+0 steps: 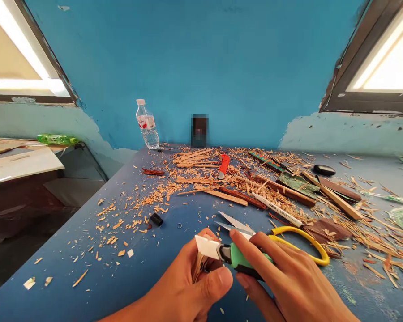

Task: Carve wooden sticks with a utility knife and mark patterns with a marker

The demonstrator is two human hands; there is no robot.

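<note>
My right hand (284, 273) is closed around a green and black utility knife (239, 258), its forefinger stretched along the top. The knife's wide blade points left, over my left hand (191, 279). Between its thumb and fingers, my left hand grips a small piece of wood (199, 267) with dark marks, mostly hidden by the fingers and blade. Whether the blade touches the wood, I cannot tell. Just beyond my right hand lie yellow-handled scissors (302, 230), blades pointing left and parted. A white marker (277, 210) lies behind them.
Wood shavings and sticks (195, 157) cover much of the blue table (121, 273). A red cutter (224, 166), a black cap (156, 219) and dark wood strips (242, 197) lie among them. A water bottle (147, 127) stands at the back left by the wall.
</note>
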